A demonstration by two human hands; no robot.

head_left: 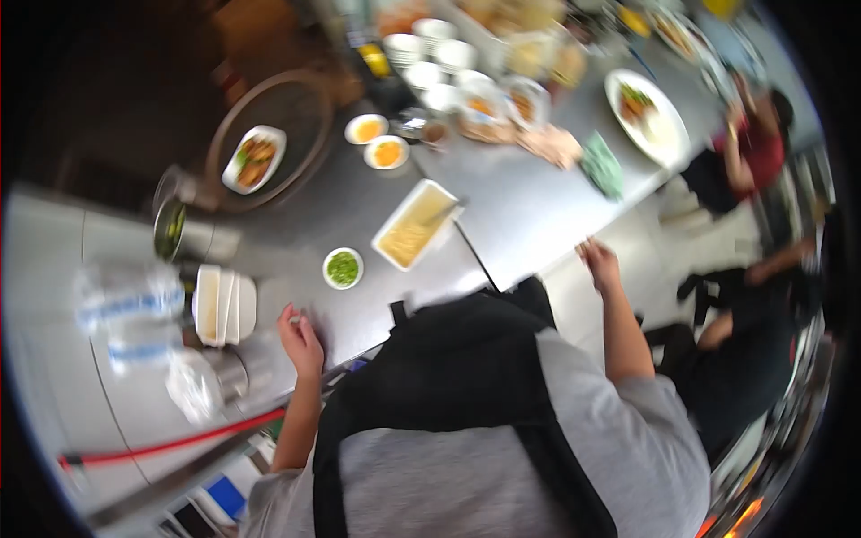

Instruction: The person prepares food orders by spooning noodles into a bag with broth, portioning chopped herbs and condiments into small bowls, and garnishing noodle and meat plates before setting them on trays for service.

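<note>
Over the left part of the steel counter (475, 152), near its front edge, is my left hand (300, 341), its fingers loosely curled and apart with nothing in them. My right hand (598, 264) is raised beyond the counter's edge, fingers bent; what they hold, if anything, is too small to tell. Between the hands lie a small bowl of chopped greens (343, 268) and a white rectangular dish (414, 224) of yellowish food with a utensil in it. Neither hand touches them. Two small bowls with orange contents (367, 130) stand behind.
A round tray (220, 143) bears a food dish. Stacked white containers (215, 305) and plastic bags (130, 296) are at left. Stacked cups (435, 54), a green cloth (601, 166) and an oval plate (659, 134) stand farther back. Two people are at right; flames show at lower right.
</note>
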